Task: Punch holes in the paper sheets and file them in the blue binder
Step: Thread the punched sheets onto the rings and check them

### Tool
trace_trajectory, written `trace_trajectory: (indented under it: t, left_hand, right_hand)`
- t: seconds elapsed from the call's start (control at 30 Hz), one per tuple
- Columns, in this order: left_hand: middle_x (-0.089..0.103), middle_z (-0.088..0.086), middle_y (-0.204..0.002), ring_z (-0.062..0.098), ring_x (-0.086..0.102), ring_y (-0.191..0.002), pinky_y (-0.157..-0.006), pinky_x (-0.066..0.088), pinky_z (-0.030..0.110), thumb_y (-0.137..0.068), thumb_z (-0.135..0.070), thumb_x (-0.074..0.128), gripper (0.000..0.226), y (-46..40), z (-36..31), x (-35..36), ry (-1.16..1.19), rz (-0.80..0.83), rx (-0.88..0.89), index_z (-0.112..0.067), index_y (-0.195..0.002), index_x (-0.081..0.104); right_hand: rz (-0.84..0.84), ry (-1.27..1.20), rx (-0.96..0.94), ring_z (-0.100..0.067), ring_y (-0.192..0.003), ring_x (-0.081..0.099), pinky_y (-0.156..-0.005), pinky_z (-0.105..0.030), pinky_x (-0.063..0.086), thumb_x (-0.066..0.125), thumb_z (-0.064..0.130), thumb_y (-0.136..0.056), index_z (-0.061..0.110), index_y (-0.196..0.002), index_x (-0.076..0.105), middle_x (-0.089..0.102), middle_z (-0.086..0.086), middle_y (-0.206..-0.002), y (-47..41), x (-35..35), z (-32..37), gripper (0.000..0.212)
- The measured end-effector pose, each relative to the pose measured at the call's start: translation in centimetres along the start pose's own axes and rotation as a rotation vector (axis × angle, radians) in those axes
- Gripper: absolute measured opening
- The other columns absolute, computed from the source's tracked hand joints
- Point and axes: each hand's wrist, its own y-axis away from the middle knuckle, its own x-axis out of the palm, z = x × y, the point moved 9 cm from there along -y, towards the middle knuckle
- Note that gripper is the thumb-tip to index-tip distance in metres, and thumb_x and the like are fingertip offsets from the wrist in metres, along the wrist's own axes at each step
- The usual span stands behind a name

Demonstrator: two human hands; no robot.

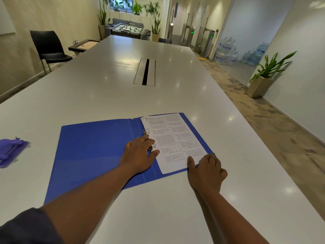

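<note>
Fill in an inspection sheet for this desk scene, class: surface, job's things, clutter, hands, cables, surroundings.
Surface: long white table with a slot in the middle.
Job's things: blue binder lying open; printed sheet on its right half, by the rings; purple punch at the left edge.
Clutter: nothing seen.
Hands: left hand rests at the rings; right hand holds the sheet's near corner.
Cables: nothing seen.
Surroundings: black chair, foosball table, potted plant, water bottles.

Both forearms are bare from elbow to wrist. The left arm wears a short dark grey sleeve (only its hem and lower part show). No rings, watch or bracelet show on either wrist.
</note>
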Motion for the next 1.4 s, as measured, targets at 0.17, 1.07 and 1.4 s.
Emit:
trace_trajectory:
  t: [0.17, 1.07, 1.4]
  left_hand:
    - [0.035, 0.000, -0.163, 0.021, 0.036, -0.146, -0.116, 0.027, 0.048, -0.097, -0.064, 0.044, 0.058, -0.1, 0.1, 0.1, 0.008, 0.004, 0.001, -0.031, -0.145, 0.049]
    - [0.053, -0.008, -0.147, 0.016, 0.052, -0.130, -0.109, 0.039, 0.048, -0.088, -0.080, 0.037, 0.071, -0.1, 0.3, -1.3, 0.219, -0.021, -0.047, -0.029, -0.131, 0.062]
    - [0.077, 0.002, -0.093, 0.012, 0.066, -0.075, -0.067, 0.051, 0.026, -0.059, -0.098, 0.049, 0.103, -0.3, 3.4, -6.2, 1.201, -0.059, -0.350, -0.011, -0.109, 0.073]
  right_hand:
    - [0.024, 0.012, 0.008, -0.027, -0.147, 0.030, -0.116, -0.052, 0.027, 0.033, 0.064, -0.098, 0.010, -0.147, 0.037, 0.032, -0.009, -0.162, -0.3, 0.5, 0.0, 0.073]
    - [0.081, -1.138, -0.017, -0.013, -0.094, 0.068, -0.071, -0.026, 0.053, 0.062, 0.028, -0.101, 0.028, -0.095, 0.072, 0.074, 0.005, -0.101, -1.2, -5.6, 5.8, 0.013]
    - [0.276, -0.851, -0.498, -0.001, -0.094, 0.069, -0.090, -0.030, 0.058, 0.076, 0.022, -0.091, 0.024, -0.098, 0.083, 0.075, 0.022, -0.095, 3.2, -7.2, 13.7, 0.010]
